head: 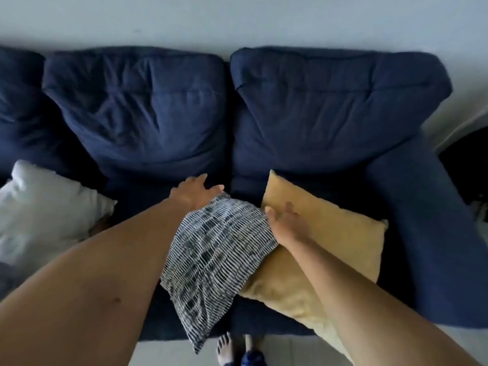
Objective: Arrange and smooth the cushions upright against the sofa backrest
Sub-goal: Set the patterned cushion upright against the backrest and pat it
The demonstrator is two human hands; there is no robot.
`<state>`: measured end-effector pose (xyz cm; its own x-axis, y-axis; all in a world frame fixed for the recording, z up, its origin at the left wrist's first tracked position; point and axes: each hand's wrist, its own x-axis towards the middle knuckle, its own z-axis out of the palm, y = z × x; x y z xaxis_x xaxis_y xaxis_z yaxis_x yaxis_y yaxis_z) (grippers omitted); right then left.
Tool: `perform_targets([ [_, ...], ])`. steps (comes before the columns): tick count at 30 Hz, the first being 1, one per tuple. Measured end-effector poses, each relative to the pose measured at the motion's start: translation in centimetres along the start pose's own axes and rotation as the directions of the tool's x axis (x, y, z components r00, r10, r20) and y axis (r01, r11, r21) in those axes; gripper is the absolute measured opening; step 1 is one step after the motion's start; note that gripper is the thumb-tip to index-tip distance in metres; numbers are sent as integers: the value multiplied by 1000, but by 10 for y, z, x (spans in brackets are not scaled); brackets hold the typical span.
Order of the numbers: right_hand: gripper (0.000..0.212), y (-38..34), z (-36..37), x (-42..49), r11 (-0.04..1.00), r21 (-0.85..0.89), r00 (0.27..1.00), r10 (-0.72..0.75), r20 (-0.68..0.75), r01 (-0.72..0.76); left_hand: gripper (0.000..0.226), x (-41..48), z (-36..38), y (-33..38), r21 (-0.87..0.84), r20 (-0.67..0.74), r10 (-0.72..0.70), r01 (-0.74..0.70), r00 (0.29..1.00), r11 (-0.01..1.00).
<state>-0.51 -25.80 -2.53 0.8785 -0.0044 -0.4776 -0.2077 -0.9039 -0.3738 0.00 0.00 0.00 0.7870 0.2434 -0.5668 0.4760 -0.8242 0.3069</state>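
A blue-and-white patterned cushion (214, 257) lies flat on the navy sofa seat, partly over a yellow cushion (335, 239) that also lies flat to its right. My left hand (194, 192) rests at the patterned cushion's far left corner, fingers spread. At the cushion's right edge, over the yellow one, is my right hand (286, 223), with its fingers apart. A white cushion (45, 215) lies at the left of the seat. Two navy back cushions, one on the left (142, 107) and one on the right (332, 109), stand against the backrest.
The sofa's right armrest (427, 233) runs toward me. A pale wall (237, 19) rises behind the sofa. A light floor (290, 350) and my bare foot (224, 350) show at the bottom edge. A dark object (467, 170) stands right of the armrest.
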Motion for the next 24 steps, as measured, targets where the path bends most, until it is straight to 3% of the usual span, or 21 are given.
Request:
perform_targets([
  [4, 94, 8, 52, -1, 997, 37, 997, 63, 42, -64, 93, 26, 42, -28, 97, 70, -99, 92, 993, 991],
  [10, 106, 4, 109, 7, 972, 231, 999, 32, 21, -36, 98, 69, 96, -68, 31, 106, -182, 179, 978, 983],
  [18, 101, -5, 146, 11, 939, 341, 998, -21, -57, 39, 99, 94, 130, -97, -17, 17, -208, 209, 978, 978],
  [24, 91, -14, 135, 12, 911, 400, 995, -90, -31, 95, 83, 72, 143, -96, -151, 89, -189, 201, 978, 968],
])
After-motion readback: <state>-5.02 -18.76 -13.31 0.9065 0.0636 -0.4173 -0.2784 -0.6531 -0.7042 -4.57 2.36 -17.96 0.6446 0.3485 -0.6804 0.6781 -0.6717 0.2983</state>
